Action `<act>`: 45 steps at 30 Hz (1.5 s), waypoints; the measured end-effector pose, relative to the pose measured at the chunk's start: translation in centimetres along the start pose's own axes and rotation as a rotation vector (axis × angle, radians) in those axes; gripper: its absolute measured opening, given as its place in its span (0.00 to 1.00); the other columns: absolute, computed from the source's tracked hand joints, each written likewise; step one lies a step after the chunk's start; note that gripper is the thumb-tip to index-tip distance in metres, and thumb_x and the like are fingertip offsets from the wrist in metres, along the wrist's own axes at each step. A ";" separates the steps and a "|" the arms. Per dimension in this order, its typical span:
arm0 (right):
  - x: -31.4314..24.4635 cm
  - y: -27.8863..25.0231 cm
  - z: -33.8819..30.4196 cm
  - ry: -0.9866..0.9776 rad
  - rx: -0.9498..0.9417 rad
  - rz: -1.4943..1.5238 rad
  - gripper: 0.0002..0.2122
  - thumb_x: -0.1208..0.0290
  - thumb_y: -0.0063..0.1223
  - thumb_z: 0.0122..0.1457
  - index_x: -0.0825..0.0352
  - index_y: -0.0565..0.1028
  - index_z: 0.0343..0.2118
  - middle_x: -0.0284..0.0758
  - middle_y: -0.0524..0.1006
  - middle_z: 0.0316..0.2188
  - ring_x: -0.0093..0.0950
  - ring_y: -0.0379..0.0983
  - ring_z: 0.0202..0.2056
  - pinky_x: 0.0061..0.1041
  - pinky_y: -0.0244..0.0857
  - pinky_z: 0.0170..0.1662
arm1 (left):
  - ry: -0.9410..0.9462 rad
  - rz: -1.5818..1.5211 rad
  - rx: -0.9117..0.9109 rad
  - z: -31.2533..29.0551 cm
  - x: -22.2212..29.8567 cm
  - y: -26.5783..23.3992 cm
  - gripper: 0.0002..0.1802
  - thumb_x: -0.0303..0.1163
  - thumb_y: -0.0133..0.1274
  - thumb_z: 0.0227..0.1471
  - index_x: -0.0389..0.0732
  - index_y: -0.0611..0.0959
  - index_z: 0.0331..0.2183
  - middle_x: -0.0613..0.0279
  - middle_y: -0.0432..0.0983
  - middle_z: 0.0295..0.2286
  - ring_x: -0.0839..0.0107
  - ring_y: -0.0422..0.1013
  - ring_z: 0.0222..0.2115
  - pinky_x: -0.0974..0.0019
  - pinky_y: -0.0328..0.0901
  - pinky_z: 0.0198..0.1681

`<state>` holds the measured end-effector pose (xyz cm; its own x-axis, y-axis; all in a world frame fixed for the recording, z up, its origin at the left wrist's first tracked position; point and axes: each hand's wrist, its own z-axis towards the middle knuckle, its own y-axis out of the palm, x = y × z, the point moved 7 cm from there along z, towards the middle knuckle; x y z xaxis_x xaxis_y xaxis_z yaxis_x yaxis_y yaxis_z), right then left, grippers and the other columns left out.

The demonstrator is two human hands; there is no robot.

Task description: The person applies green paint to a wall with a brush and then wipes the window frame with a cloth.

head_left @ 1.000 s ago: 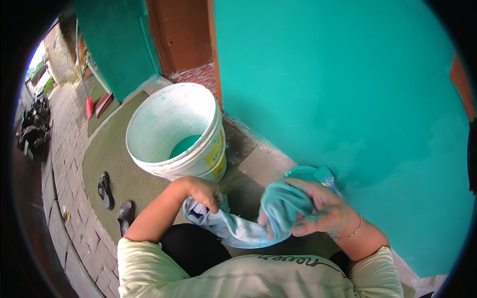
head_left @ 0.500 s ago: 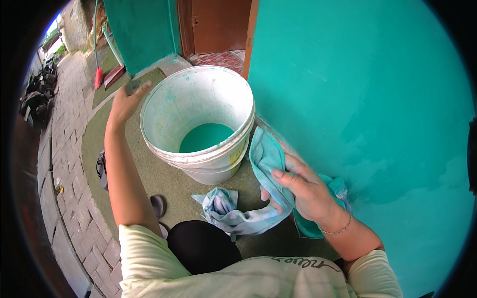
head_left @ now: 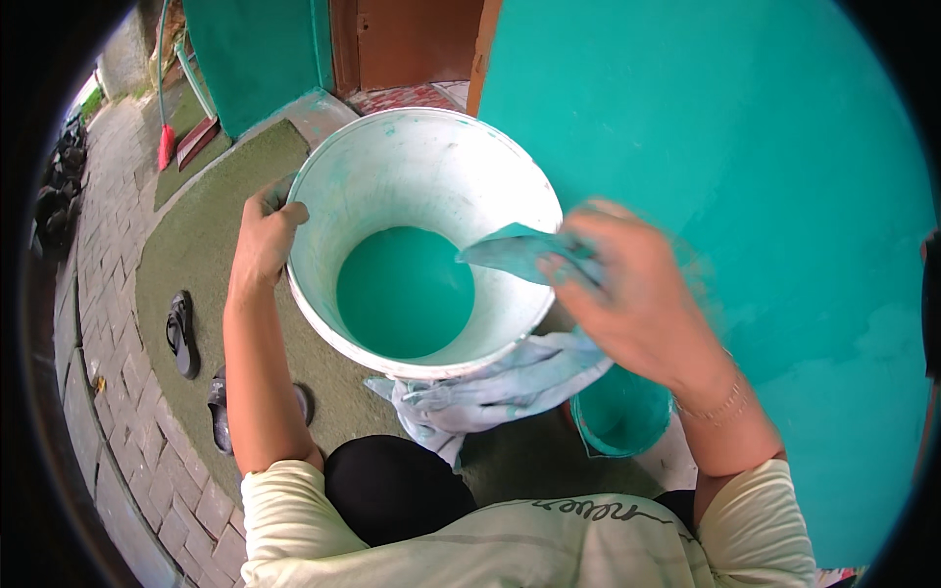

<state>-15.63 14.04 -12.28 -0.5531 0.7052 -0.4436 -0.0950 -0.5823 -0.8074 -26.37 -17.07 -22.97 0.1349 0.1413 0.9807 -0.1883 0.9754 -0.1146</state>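
Observation:
A large white bucket stands tipped toward me, with teal paint in its bottom. My left hand is closed on its left rim, thumb inside and the other fingers mostly hidden behind. At the right rim my right hand, slightly blurred, pinches a teal-stained rag, whose pointed end reaches over the bucket's mouth. Whitish, blue-stained cloth hangs below the near rim outside the bucket; it seems to be the same rag. A small teal pail stands below my right wrist.
To the right rises a teal wall with wet-looking patches. Dark sandals lie on the greenish concrete at the left. A red broom and a dustpan lean farther back, near a brown door.
My left hand has come onto the bucket's rim. The bucket now tilts toward me, showing more paint. My right hand has lifted the rag up to the right rim.

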 end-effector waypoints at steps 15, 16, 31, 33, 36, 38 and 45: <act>14.7 25.3 0.5 0.590 -0.415 -0.268 0.12 0.77 0.48 0.56 0.68 0.75 0.43 0.51 0.67 0.49 0.47 0.75 0.44 0.39 0.72 0.46 | 0.316 0.313 -0.147 -10.2 6.9 8.7 0.25 0.19 0.46 0.42 0.27 0.76 0.46 0.55 0.70 0.34 0.69 0.66 0.35 0.70 0.61 0.41; 16.0 26.7 -1.0 0.573 -0.483 -0.302 0.12 0.75 0.47 0.57 0.68 0.77 0.42 0.51 0.66 0.51 0.46 0.75 0.44 0.38 0.72 0.46 | 0.393 0.314 -0.119 -10.4 7.2 8.8 0.25 0.18 0.47 0.41 0.27 0.76 0.46 0.55 0.70 0.32 0.67 0.66 0.35 0.68 0.62 0.42; 18.7 33.7 -6.5 0.365 -1.040 -0.324 0.11 0.71 0.56 0.53 0.69 0.81 0.37 0.51 0.78 0.40 0.42 0.77 0.44 0.38 0.71 0.46 | 0.457 0.326 -0.158 -10.7 8.5 10.5 0.23 0.20 0.48 0.38 0.27 0.76 0.42 0.47 0.70 0.31 0.57 0.64 0.32 0.59 0.60 0.41; 18.3 31.7 -5.9 0.513 -0.810 -0.295 0.11 0.70 0.55 0.53 0.70 0.81 0.37 0.52 0.78 0.39 0.41 0.77 0.43 0.38 0.71 0.46 | 0.440 0.355 -0.162 -10.7 8.1 10.3 0.30 0.21 0.47 0.37 0.27 0.75 0.48 0.38 0.74 0.38 0.46 0.67 0.35 0.55 0.60 0.48; 17.1 30.7 -6.7 0.474 -0.666 -0.412 0.11 0.71 0.53 0.53 0.70 0.81 0.35 0.51 0.79 0.37 0.41 0.78 0.41 0.37 0.71 0.45 | 0.465 0.366 -0.167 -11.2 8.6 10.7 0.28 0.22 0.47 0.37 0.27 0.76 0.45 0.39 0.74 0.36 0.46 0.67 0.34 0.55 0.61 0.46; 16.1 31.7 -6.9 0.356 -0.795 -0.408 0.10 0.71 0.51 0.52 0.70 0.82 0.33 0.50 0.79 0.36 0.41 0.78 0.40 0.36 0.71 0.44 | 0.431 0.359 -0.165 -11.2 8.2 10.3 0.26 0.22 0.48 0.36 0.27 0.76 0.44 0.39 0.74 0.34 0.45 0.67 0.34 0.55 0.61 0.45; 15.5 31.8 -4.7 0.082 -0.864 -0.358 0.08 0.71 0.51 0.47 0.66 0.82 0.23 0.47 0.80 0.29 0.42 0.77 0.33 0.38 0.71 0.39 | 0.354 0.118 -0.068 -10.5 5.9 9.6 0.24 0.21 0.50 0.40 0.27 0.76 0.44 0.40 0.73 0.38 0.51 0.69 0.41 0.54 0.60 0.52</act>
<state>-23.30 8.36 -46.70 -0.5469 0.8296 -0.1128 0.4174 0.1534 -0.8957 -17.17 -5.04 -19.92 0.4463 0.2918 0.8460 -0.1597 0.9561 -0.2455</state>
